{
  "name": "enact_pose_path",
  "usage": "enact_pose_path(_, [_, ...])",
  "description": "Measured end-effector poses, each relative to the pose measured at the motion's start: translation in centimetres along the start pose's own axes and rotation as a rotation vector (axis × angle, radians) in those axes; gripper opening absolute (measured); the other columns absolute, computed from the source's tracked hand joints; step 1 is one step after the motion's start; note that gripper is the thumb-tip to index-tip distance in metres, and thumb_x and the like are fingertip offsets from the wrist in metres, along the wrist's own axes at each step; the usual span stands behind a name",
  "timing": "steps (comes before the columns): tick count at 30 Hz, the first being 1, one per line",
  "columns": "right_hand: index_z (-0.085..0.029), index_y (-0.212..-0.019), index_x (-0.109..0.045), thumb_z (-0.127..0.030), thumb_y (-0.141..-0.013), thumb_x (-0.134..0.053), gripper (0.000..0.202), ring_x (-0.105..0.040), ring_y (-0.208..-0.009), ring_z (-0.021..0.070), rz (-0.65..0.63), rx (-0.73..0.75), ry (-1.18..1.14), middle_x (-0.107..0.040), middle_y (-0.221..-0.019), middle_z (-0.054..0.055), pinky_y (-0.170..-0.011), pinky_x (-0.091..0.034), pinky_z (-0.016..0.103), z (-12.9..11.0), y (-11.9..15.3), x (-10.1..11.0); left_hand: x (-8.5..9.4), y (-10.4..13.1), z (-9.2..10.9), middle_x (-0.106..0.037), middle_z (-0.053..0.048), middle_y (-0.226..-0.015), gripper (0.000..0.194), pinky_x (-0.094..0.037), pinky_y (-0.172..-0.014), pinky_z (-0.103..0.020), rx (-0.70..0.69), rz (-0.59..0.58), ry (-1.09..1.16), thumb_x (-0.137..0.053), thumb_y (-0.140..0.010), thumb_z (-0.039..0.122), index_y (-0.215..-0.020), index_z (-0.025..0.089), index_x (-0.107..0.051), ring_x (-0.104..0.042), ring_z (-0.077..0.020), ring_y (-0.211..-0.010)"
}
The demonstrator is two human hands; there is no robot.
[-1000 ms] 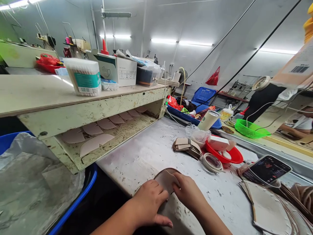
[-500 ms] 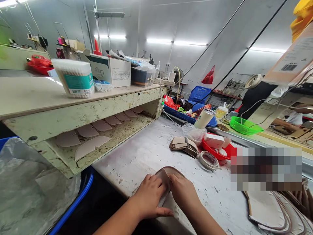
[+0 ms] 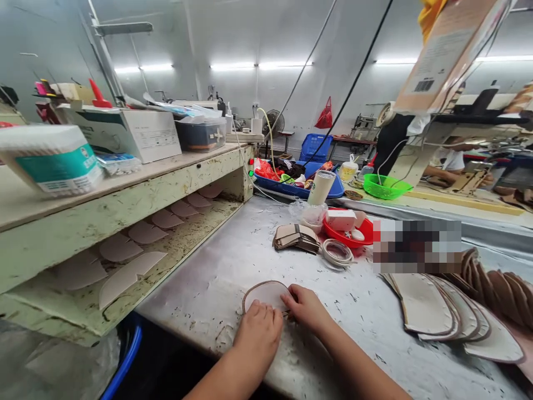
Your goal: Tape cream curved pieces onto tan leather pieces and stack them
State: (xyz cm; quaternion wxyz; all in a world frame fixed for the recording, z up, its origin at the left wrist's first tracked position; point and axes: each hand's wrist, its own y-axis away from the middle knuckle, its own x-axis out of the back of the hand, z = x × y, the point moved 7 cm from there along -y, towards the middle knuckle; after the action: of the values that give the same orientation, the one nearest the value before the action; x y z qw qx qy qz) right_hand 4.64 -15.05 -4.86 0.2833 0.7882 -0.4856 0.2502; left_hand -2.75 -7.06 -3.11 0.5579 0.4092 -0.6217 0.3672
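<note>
A pale, rounded panel with a brown edge lies on the worktable near its front edge; whether it is leather or lined fabric I cannot tell. My left hand rests on the panel's near part, fingers stretched flat and close together. At the panel's right edge, my right hand has thumb and fingers closed on the rim. Both hands cover the near side of the panel. Further right, several similar pale panels lie fanned in an overlapping stack. A bundle of smaller pieces sits beyond my hands.
A roll of tape lies beside a red basin. A cup stands behind them, near a blue tray. At left, a raised shelf holds cut pieces underneath and a swab tub on top. Brown pieces are piled far right.
The panel, tilted up between my hands before, now lies flat on the table. My left hand has flattened onto it, and my right holds its right edge. The view has swung right.
</note>
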Motion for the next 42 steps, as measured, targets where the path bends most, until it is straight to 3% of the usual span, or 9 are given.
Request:
enact_pose_path(5, [-0.016,-0.075,-0.056,-0.027,-0.083,-0.049,0.015,-0.051,-0.060,0.0130,0.028,0.010,0.010,-0.061,-0.065,0.001,-0.055,-0.030,0.022,0.0,-0.2,0.4,0.7,0.1,-1.4,-0.066,-0.011,-0.096,0.040,-0.042,-0.093,-0.042,0.017,-0.073,0.006,-0.039,-0.077,0.004,-0.114,0.007,-0.054,-0.061,-0.0215,-0.091])
enact_pose_path(10, [-0.017,-0.072,-0.057,-0.024,-0.079,-0.054,0.010,-0.050,-0.058,0.0116,-0.002,-0.015,0.006,-0.059,-0.060,-0.001,-0.053,-0.028,0.021,0.3,-0.6,0.1,1.3,-0.4,-1.7,-0.066,-0.009,-0.085,0.030,-0.037,-0.096,-0.049,0.021,-0.172,0.013,-0.038,-0.078,0.006,-0.094,0.011,-0.063,-0.061,-0.0233,-0.085])
enact_pose_path(17, [-0.018,-0.085,-0.053,-0.020,-0.070,-0.060,0.016,-0.049,-0.060,0.0119,0.025,-0.052,0.052,-0.056,-0.064,-0.003,-0.052,-0.025,0.021,0.4,-0.9,0.2,2.0,-1.1,-1.3,-0.059,-0.015,-0.113,0.031,-0.035,-0.096,-0.047,-0.015,-0.278,0.039,-0.038,-0.083,0.011,-0.105,0.010,-0.060,-0.054,-0.0278,-0.105])
enact_pose_path(22, [-0.019,-0.095,-0.049,-0.020,-0.069,-0.061,0.029,-0.052,-0.061,0.0129,-0.008,-0.044,0.092,-0.058,-0.066,-0.003,-0.051,-0.026,0.020,-0.1,-1.0,0.1,2.7,-1.7,-1.2,-0.062,-0.015,-0.106,0.032,-0.034,-0.095,-0.048,-0.003,-0.359,0.035,-0.039,-0.082,0.010,-0.106,0.010,-0.060,-0.058,-0.0284,-0.098])
enact_pose_path(31, [-0.014,-0.107,-0.050,-0.037,-0.077,-0.058,0.038,-0.061,-0.083,0.0282,0.050,-0.104,0.345,-0.066,-0.091,0.011,-0.064,-0.040,0.032,-0.1,1.0,1.7,3.3,-2.5,-1.1,-0.043,-0.015,-0.134,0.038,-0.030,-0.098,-0.050,-0.046,-0.418,0.012,-0.043,-0.081,0.013,-0.117,0.015,-0.055,-0.050,-0.0327,-0.112])
enact_pose_path(34, [-0.014,-0.111,-0.053,-0.020,-0.077,-0.053,0.034,-0.056,-0.102,0.0277,0.116,0.050,0.388,-0.061,-0.111,0.013,-0.082,-0.043,0.038,-0.9,2.0,1.7,3.1,-2.9,-0.9,-0.044,-0.018,-0.132,0.034,-0.031,-0.097,-0.050,-0.045,-0.419,0.008,-0.045,-0.080,0.012,-0.111,0.012,-0.059,-0.050,-0.0338,-0.111])
enact_pose_path(37, [-0.010,-0.130,-0.041,-0.005,-0.073,-0.045,0.058,-0.038,-0.126,0.0224,0.048,0.371,0.379,-0.043,-0.136,0.013,-0.104,-0.031,0.037,-2.3,2.6,-0.1,2.9,-3.0,-0.7,-0.048,-0.020,-0.128,0.037,-0.031,-0.098,-0.049,-0.039,-0.397,0.009,-0.048,-0.078,0.011,-0.114,0.011,-0.058,-0.050,-0.0332,-0.111])
enact_pose_path(39, [-0.006,-0.138,-0.028,-0.008,-0.073,-0.047,0.068,-0.030,-0.131,0.0210,-0.063,0.502,0.335,-0.033,-0.142,0.015,-0.109,-0.025,0.037,-2.5,2.9,-1.6,2.8,-2.7,-0.7,-0.052,-0.021,-0.124,0.040,-0.030,-0.099,-0.050,-0.024,-0.370,0.008,-0.044,-0.079,0.008,-0.117,0.010,-0.055,-0.052,-0.0320,-0.110])
enact_pose_path(42, [-0.008,-0.140,-0.024,-0.035,-0.082,-0.052,0.070,-0.024,-0.133,0.0239,-0.115,0.566,0.320,-0.027,-0.144,0.016,-0.111,-0.019,0.041,-2.3,2.9,-2.3,2.7,-1.8,-0.9,-0.055,-0.022,-0.118,0.043,-0.032,-0.099,-0.053,-0.001,-0.329,0.001,-0.033,-0.078,0.002,-0.114,0.007,-0.057,-0.054,-0.0315,-0.108])
